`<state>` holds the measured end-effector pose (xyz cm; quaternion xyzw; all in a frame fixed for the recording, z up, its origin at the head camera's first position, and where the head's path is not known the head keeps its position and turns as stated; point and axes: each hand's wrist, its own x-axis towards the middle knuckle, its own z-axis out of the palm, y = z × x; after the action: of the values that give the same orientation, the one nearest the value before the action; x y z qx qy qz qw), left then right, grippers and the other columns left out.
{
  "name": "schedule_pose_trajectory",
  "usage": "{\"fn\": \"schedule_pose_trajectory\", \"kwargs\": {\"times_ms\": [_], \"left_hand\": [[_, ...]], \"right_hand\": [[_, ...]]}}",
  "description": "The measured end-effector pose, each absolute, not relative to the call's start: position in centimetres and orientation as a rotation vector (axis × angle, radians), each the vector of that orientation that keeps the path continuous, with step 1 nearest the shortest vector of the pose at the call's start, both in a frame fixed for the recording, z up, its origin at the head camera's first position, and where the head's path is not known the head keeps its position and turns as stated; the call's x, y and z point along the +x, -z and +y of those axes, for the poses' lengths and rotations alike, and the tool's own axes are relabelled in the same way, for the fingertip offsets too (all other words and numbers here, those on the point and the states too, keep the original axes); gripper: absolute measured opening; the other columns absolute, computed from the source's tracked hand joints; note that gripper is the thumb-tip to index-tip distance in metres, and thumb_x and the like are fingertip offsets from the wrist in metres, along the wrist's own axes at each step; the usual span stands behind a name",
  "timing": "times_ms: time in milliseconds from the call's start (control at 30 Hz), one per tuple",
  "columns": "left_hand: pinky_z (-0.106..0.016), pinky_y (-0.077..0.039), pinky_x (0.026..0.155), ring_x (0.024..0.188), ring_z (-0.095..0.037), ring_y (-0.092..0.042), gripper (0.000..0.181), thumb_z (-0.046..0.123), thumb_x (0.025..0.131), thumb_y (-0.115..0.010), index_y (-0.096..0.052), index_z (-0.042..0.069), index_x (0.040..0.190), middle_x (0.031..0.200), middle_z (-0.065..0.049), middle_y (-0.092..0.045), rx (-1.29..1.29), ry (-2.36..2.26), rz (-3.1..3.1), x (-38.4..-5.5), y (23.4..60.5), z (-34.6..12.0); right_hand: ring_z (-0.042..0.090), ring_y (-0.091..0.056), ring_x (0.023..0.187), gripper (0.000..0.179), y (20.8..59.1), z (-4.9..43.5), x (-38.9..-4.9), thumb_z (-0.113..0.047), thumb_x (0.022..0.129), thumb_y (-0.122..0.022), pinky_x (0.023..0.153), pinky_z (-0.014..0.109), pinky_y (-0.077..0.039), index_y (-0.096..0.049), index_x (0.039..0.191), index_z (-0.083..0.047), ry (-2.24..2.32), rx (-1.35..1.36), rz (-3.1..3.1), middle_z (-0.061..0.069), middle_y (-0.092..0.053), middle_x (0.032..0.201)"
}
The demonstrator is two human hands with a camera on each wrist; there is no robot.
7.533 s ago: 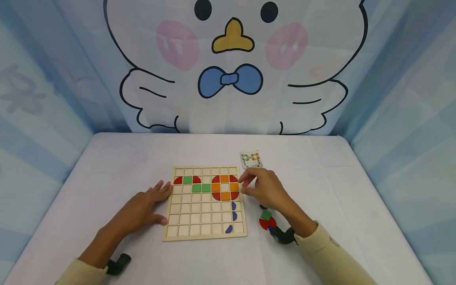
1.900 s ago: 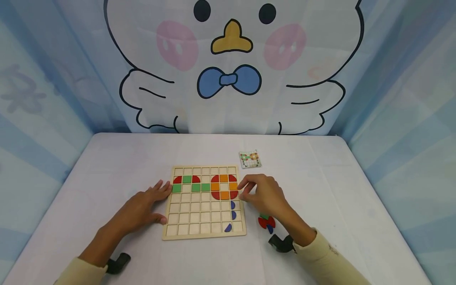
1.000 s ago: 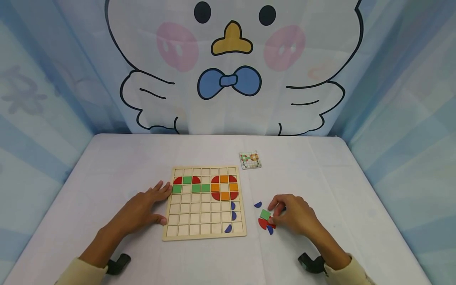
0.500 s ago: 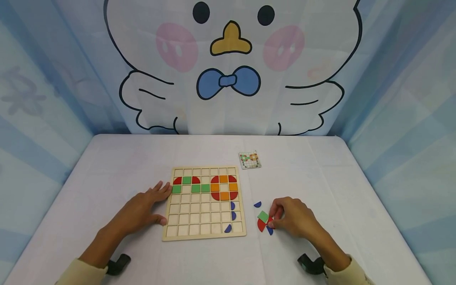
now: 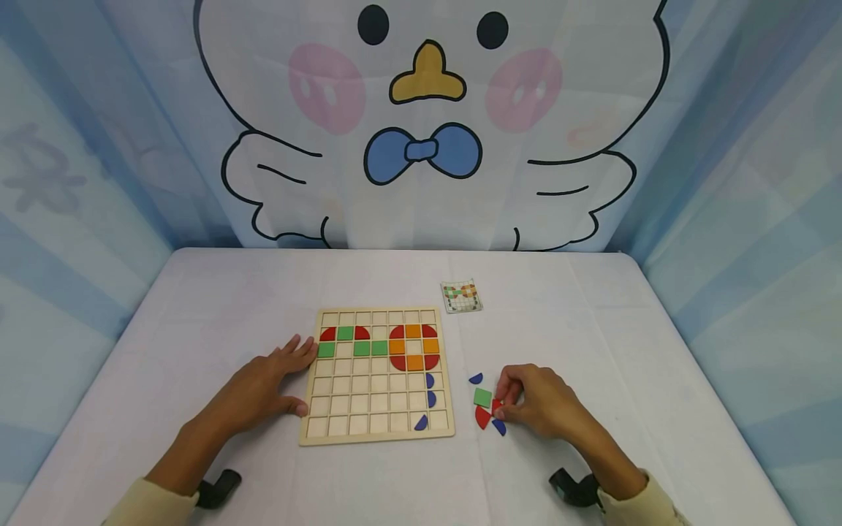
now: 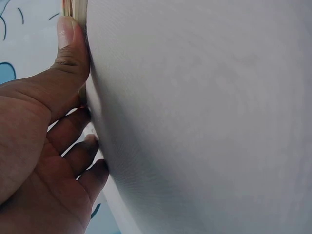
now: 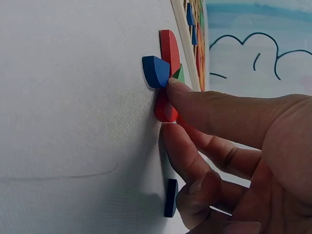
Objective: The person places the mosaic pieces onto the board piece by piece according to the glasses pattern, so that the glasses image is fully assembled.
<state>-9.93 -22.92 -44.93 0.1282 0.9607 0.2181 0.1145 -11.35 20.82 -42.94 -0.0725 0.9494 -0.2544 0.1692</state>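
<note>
Right hand (image 5: 542,402) back from the board (image 5: 380,402), curled fingers (image 7: 183,148) apparently pinching 1 partly hidden red piece (image 7: 161,108).

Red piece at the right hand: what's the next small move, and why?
I'd probably lift the red piece toward the board: the right hand pinches it, cells below the leftmost green tile are bare, and the left hand rests against the board's edge.
</note>
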Motion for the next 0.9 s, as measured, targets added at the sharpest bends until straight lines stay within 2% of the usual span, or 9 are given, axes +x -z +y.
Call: {"fn": "schedule_pose_trajectory", "kwargs": {"times_ms": [333, 600, 900], "left_hand": [[-0.07, -0.037, 0.119, 0.154, -0.052, -0.036, 0.109, 0.039, 0.072, -0.093, -0.04, 0.012, 0.163, 0.17, -0.018, -0.037, 0.382, -0.638, 2.814, -9.86, 44.79, -22.9], [-0.072, -0.037, 0.119, 0.153, -0.056, -0.036, 0.108, 0.039, 0.073, -0.093, -0.04, 0.013, 0.164, 0.17, -0.019, -0.035, 0.372, -0.631, 2.811, -9.86, 44.73, -22.86], [-0.071, -0.037, 0.119, 0.154, -0.055, -0.036, 0.108, 0.039, 0.073, -0.093, -0.039, 0.013, 0.164, 0.17, -0.018, -0.035, 0.365, -0.635, 2.809, -9.86, 44.67, -22.85]], "right_hand": [[0.015, -0.055, 0.072, 0.028, 42.83, 20.75, -11.33, -0.012, 0.079, -0.094, 0.065, 0.03, -0.042, -0.069, 0.082, -0.021, 0.74, -0.216, 2.675, -0.006, -0.063, 0.073], [0.015, -0.055, 0.073, 0.026, 42.76, 20.64, -11.26, -0.01, 0.081, -0.092, 0.067, 0.03, -0.043, -0.071, 0.089, -0.021, 0.754, -0.218, 2.651, -0.004, -0.062, 0.075], [0.016, -0.056, 0.077, 0.027, 42.65, 20.37, -11.17, -0.007, 0.082, -0.091, 0.069, 0.032, -0.046, -0.069, 0.087, -0.022, 0.76, -0.245, 2.637, -0.005, -0.063, 0.077]]}}
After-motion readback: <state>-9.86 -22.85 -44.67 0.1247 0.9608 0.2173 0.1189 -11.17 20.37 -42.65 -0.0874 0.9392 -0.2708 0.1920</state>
